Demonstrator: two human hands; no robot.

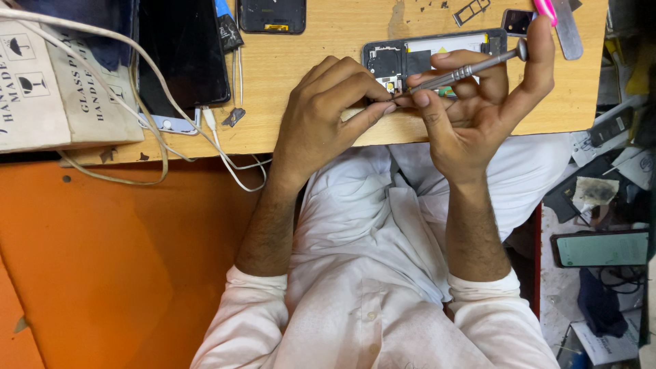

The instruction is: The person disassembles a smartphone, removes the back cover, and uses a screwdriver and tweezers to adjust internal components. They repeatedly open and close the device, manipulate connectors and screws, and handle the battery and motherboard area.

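My right hand [478, 109] grips a slim metal screwdriver [471, 68], with the index finger resting on its round end cap. The tip points left to my left hand [328, 116], whose thumb and fingertips pinch right at the tip. Whether something tiny sits between them I cannot tell. Both hands hover over the near edge of a wooden table [328, 41]. Just behind them lies an opened phone [410, 58] with its back removed and its inner parts showing. My hands partly cover it.
A dark tablet [181, 55], white cables [219, 147] and a cardboard box [55, 89] lie at the left. Tweezers [237, 75], a black phone back [272, 14], a SIM tray [471, 10] and a pink-handled tool [547, 10] sit farther back. A lit phone [601, 247] lies at lower right.
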